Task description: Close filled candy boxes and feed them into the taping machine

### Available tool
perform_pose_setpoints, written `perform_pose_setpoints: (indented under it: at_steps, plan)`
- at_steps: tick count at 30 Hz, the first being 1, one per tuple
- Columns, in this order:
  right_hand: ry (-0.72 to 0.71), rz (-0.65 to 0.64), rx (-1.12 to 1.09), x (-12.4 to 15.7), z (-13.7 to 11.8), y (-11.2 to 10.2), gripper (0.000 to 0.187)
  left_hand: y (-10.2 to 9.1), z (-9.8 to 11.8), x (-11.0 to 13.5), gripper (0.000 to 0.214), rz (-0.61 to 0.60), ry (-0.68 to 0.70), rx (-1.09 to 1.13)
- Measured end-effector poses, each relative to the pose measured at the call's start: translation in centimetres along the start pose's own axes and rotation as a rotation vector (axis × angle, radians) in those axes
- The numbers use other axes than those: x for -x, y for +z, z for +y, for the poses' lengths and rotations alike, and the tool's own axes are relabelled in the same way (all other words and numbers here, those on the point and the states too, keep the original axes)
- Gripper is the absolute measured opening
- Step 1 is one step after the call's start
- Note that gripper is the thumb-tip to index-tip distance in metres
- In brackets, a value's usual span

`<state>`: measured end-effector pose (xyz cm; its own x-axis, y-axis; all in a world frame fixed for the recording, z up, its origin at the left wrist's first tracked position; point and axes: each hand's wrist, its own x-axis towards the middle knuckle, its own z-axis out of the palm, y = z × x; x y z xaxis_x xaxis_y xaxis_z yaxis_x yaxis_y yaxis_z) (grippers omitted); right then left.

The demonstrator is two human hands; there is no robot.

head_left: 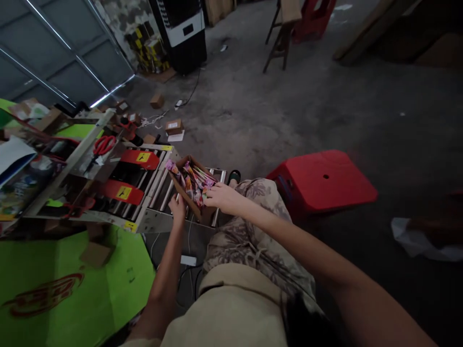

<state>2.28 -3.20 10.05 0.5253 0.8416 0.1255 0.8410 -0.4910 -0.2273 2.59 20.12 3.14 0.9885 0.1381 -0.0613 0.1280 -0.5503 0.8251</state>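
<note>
At the roller conveyor (155,221) edge, the likely light cardboard box (190,201) is best held by opposite walls; left grip (177,207) half-curled, right grip (221,197) spread, holds unclear.

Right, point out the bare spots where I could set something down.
The near red stool, right of the trousers, has a bare-looking top. Open floor lies between that stool, the wooden bench and the small labelled carton. Crowded: the open box, packed with wrapped packets, left hand and right hand at it; also the roller machine.
</note>
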Motion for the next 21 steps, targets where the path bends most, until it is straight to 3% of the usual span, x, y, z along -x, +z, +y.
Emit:
perform_pose_setpoints:
  at_steps: [3, 5, 8, 10, 13, 17, 21]
  plan:
    - [-0.017, 0.057, 0.026, 0.3, -0.6, 0.2, 0.017, -2.3, 0.1, -2.9, 0.063, 0.189, 0.020, 0.087]
    - [0.038, 0.187, -0.011, 0.8, -1.6, 0.2, 0.024, -3.5, 0.9, -4.9, 0.060, 0.289, 0.132, 0.188]
    - [0.200, 0.460, -0.149, 0.5, -3.2, 0.3, 0.053, -4.5, 2.5, -6.8, 0.048, 0.290, 0.357, 0.211]
    - [0.316, 0.517, -0.214, -0.9, -3.8, 0.6, 0.062, -4.7, 3.2, -7.0, 0.041, 0.249, 0.437, 0.156]
    - [0.426, 0.363, -0.206, -4.3, -3.7, 1.6, 0.060, -5.1, 3.5, -6.6, 0.035, 0.191, 0.492, 0.105]
    - [0.425, 0.133, -0.165, -8.3, -3.3, 4.2, 0.049, -6.6, 3.6, -6.3, 0.027, 0.069, 0.578, -0.002]
    - [0.423, 0.120, -0.159, -9.3, -3.8, 6.5, 0.049, -7.7, 4.4, -6.6, 0.028, -0.075, 0.632, -0.208]
